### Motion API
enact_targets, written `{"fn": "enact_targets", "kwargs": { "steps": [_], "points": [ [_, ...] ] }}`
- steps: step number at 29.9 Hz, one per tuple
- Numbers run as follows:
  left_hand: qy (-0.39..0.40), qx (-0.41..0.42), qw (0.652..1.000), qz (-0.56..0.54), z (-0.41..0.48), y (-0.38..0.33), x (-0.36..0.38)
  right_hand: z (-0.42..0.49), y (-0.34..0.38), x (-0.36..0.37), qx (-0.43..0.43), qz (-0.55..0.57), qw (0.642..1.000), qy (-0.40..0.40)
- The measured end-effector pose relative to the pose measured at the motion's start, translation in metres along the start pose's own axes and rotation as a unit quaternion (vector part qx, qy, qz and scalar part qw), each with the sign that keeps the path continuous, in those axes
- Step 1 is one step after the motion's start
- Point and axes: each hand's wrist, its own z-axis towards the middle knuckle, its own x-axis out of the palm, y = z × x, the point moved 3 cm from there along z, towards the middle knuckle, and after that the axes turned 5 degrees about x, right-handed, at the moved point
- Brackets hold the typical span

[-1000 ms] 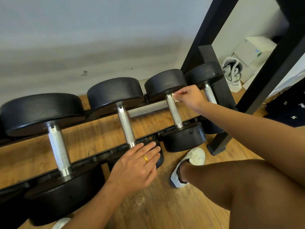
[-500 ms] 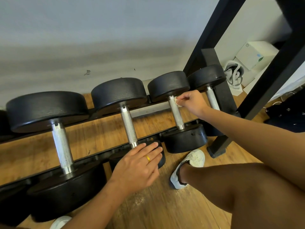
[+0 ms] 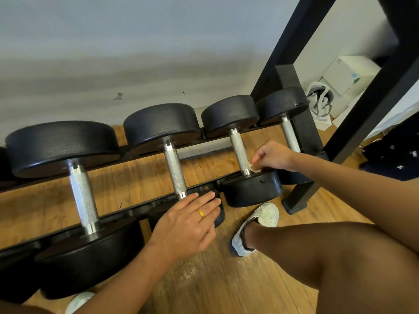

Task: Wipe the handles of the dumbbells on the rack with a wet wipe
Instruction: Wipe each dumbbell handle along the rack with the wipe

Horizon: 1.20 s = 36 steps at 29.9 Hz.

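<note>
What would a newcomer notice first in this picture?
The row of black dumbbells on the low rack fills the middle. The right hand pinches a wet wipe against the near end of the third handle. The left hand rests flat on the second dumbbell's front weight.

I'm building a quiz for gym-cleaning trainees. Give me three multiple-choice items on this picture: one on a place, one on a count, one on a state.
1. Where does the right hand hold the wet wipe?
A) at a handle's far end, by the wall
B) on the floor
C) at the near end of the third handle from the left

2. How many silver handles show?
A) four
B) two
C) six

3. How is the left hand?
A) gripping a handle
B) fingers straight, resting on a black dumbbell head
C) holding a wipe

Answers:
1 C: the wipe sits just above that dumbbell's near head.
2 A: four bars lie side by side.
3 B: its fingers lie flat on the head.
</note>
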Motion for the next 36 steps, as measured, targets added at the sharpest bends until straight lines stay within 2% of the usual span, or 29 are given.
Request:
{"fn": "enact_targets", "kwargs": {
  "steps": [7,11,14,17,23,29,36],
  "points": [
    [-0.003,0.0,1.0,0.0,0.0,0.0,0.0,0.0,0.01,-0.006,-0.01,0.0,1.0,0.005],
    [-0.004,0.0,1.0,0.001,0.0,0.0,0.001,0.006,0.028,-0.017,-0.037,0.119,0.987,-0.106],
    [-0.002,0.004,1.0,0.004,-0.001,0.0,0.002,0.015,0.046,-0.018,-0.049,0.157,0.967,-0.192],
    [0.0,0.006,1.0,0.007,-0.001,0.0,0.002,0.02,0.057,-0.014,-0.039,0.156,0.956,-0.244],
    [0.004,0.003,1.0,0.008,-0.002,0.0,0.002,0.018,0.054,-0.01,-0.029,0.121,0.965,-0.231],
    [0.005,0.0,1.0,0.004,-0.002,0.001,0.001,0.004,0.045,-0.005,-0.019,0.062,0.984,-0.165],
    [0.009,-0.003,1.0,0.003,-0.001,0.0,0.0,0.012,0.069,-0.015,-0.038,0.071,0.967,-0.242]
  ]
}}
